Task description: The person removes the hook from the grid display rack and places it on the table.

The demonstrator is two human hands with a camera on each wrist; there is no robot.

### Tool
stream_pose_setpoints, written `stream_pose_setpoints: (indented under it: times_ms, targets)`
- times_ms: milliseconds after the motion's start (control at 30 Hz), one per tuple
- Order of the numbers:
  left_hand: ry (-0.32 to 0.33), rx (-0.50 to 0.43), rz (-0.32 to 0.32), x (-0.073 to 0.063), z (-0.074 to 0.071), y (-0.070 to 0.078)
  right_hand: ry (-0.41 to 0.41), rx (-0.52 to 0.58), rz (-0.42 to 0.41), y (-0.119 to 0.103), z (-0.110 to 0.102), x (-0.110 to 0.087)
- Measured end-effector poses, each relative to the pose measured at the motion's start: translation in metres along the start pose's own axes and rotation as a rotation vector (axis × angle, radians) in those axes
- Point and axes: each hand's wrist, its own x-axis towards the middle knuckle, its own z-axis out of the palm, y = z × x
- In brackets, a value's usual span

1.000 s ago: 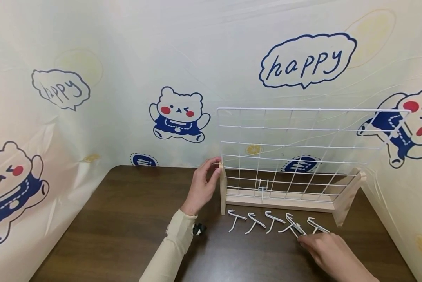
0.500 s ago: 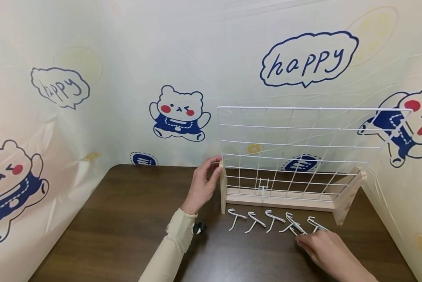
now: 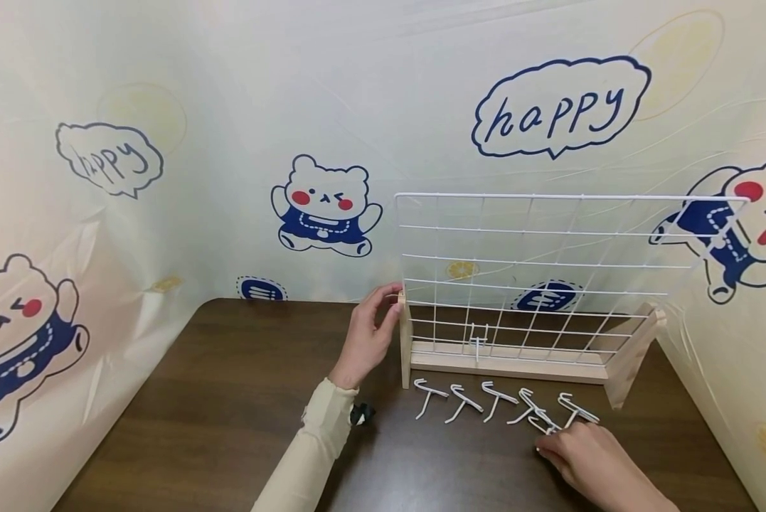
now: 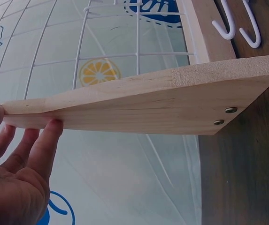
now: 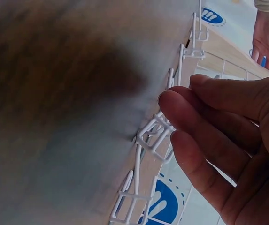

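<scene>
A white wire grid (image 3: 533, 231) stands in a pale wooden base with a side panel at each end. My left hand (image 3: 365, 341) grips the upper end of the left side panel (image 4: 139, 103), its thumb on the edge and fingers against the outer face. Down at the table, my right hand (image 3: 587, 455) pinches a white wire hook (image 3: 543, 425) whose grip point is partly covered by the fingers. In the right wrist view, the hook's squarish wire frame (image 5: 155, 138) shows beyond the fingertips. Several similar hooks (image 3: 499, 402) lie in a row before the rack.
One hook (image 3: 477, 345) hangs low on the grid. Beside the left wrist is a small dark object (image 3: 361, 414), too small to make out. Printed cloth (image 3: 229, 213) surrounds the brown table (image 3: 229, 441) at the back and sides.
The right hand has shifted slightly toward the person, and the pinched hook has turned and drawn away from the neighbouring hook. The left hand stays on the side panel.
</scene>
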Motion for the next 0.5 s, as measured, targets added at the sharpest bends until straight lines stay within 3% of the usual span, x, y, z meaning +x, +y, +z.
stream_pose_setpoints:
  times_ms: [500]
  targets:
    - [-0.008,-0.001,-0.003,-0.0001,-0.0004,-0.0007,-0.005,0.02,0.009,0.0007,0.0025,-0.0034]
